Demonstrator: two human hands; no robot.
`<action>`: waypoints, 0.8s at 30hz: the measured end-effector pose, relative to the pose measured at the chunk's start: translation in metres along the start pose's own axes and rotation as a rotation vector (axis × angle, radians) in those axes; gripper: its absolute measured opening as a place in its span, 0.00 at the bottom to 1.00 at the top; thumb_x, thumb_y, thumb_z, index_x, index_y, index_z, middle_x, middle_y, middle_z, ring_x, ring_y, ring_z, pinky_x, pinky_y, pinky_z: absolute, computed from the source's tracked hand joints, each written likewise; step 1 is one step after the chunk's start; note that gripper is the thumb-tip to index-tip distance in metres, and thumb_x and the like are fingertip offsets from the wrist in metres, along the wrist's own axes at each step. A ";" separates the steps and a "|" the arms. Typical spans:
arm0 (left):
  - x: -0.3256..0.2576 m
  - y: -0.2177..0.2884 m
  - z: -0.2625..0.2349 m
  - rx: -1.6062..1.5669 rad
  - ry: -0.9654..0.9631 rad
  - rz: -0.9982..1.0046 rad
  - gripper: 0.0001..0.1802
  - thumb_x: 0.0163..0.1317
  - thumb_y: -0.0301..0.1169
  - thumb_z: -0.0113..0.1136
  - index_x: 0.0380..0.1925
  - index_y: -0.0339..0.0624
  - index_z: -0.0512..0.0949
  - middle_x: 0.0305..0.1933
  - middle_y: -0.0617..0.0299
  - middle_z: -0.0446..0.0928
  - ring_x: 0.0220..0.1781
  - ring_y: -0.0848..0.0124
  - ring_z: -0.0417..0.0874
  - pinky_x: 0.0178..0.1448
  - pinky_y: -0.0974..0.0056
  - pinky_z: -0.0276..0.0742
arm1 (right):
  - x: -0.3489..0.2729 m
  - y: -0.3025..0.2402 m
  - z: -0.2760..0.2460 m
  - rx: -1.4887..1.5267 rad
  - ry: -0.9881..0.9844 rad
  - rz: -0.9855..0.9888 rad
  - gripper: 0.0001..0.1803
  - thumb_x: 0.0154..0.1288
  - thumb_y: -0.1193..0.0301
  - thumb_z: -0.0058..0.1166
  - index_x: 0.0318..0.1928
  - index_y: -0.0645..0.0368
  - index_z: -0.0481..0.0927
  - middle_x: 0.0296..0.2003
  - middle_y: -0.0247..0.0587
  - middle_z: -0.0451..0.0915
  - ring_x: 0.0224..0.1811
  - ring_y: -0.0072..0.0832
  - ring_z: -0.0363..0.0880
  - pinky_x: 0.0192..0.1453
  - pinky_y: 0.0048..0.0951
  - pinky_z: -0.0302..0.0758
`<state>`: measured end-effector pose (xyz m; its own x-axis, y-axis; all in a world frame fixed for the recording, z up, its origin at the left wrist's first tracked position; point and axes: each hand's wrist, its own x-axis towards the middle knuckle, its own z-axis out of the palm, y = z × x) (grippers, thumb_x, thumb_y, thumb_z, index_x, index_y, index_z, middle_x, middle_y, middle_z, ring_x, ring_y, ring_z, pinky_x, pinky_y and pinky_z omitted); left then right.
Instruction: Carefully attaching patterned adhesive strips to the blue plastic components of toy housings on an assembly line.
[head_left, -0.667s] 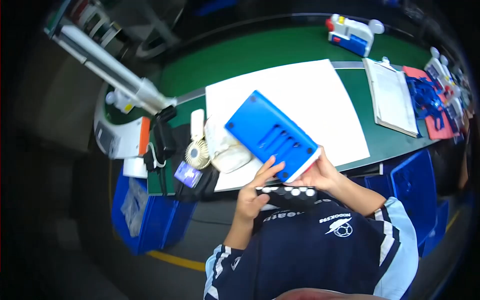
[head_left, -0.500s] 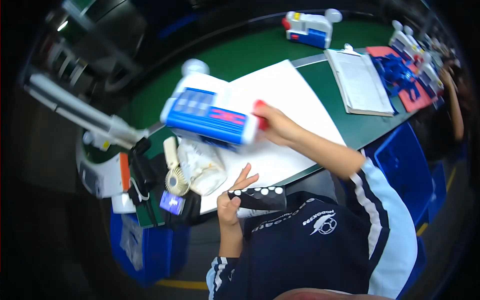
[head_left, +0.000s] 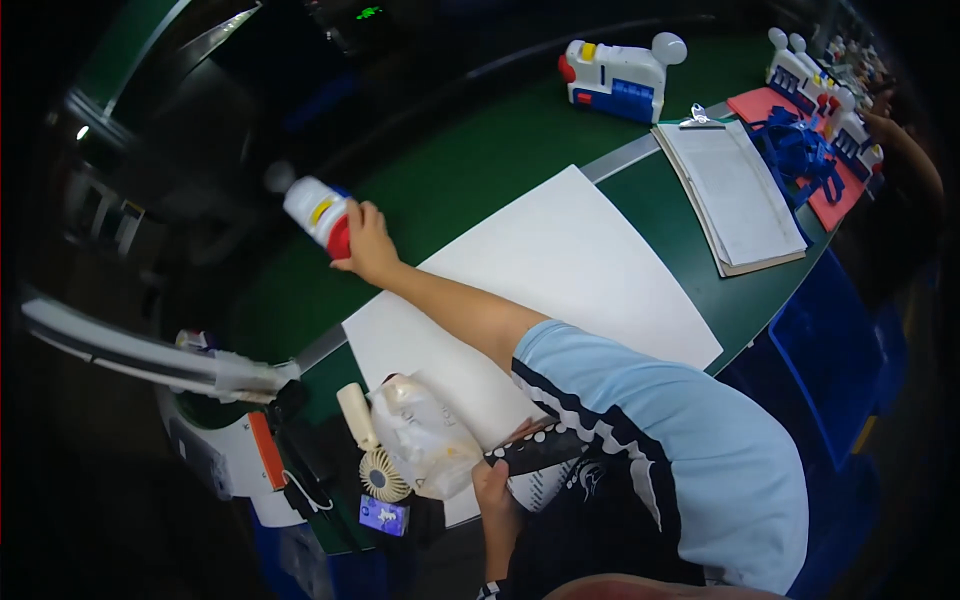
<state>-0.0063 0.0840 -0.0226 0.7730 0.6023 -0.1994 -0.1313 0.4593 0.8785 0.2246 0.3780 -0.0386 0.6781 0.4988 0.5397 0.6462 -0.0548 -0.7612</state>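
Far green surface (head_left: pixel 480 150): it stretches behind the metal strip (head_left: pixel 618 168), giving sideways room from the held toy toward the middle.
Near green table (head_left: pixel 690 260): its front edge bends away at the right, beyond the clipboard (head_left: pixel 735 190).
White sheet (head_left: pixel 540 270): it lies flat under the outstretched right forearm, its far edge near the metal strip.
Standing toy (head_left: pixel 620 80): white and blue, on the far surface, well apart from the held one.
Held toy (head_left: pixel 315 208): white with red end, tilted over the far surface at left; contact I cannot tell. The step seems to be placing at arm's length; release would call for a level base first.
Right hand (head_left: pixel 372 245): fingers closed around the red end.
Left hand (head_left: pixel 497 490): near the shirt, thumb at the dark dotted object (head_left: pixel 535 452); fingers partly hidden, so opening and grip I cannot tell.
Small fan (head_left: pixel 383 475): cream, beside the plastic bag (head_left: pixel 425 440).
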 end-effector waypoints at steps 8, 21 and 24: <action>0.006 -0.007 0.005 0.086 -0.045 0.017 0.31 0.58 0.46 0.51 0.44 0.21 0.72 0.49 0.43 0.75 0.50 0.60 0.76 0.57 0.62 0.67 | 0.127 0.018 -0.267 -0.805 0.181 -0.369 0.37 0.37 0.58 0.65 0.52 0.54 0.70 0.52 0.50 0.68 0.55 0.46 0.63 0.50 0.49 0.64; 0.004 -0.029 0.010 -0.022 -0.038 0.008 0.21 0.62 0.36 0.48 0.40 0.24 0.75 0.47 0.49 0.75 0.49 0.65 0.75 0.54 0.65 0.66 | 0.195 0.243 -0.511 -0.643 0.066 0.125 0.45 0.37 0.76 0.66 0.61 0.50 0.63 0.53 0.54 0.70 0.55 0.49 0.71 0.60 0.44 0.67; -0.009 -0.044 0.008 0.006 -0.013 -0.091 0.15 0.65 0.32 0.48 0.34 0.29 0.78 0.35 0.61 0.79 0.37 0.78 0.74 0.42 0.71 0.68 | 0.203 0.212 -0.484 -0.676 0.031 -0.230 0.44 0.38 0.75 0.63 0.62 0.52 0.61 0.54 0.54 0.69 0.53 0.48 0.71 0.58 0.41 0.69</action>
<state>-0.0026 0.0528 -0.0555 0.7893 0.5500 -0.2729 -0.0564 0.5076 0.8598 0.6687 0.0489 0.0842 0.5013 0.5382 0.6775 0.8431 -0.4800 -0.2425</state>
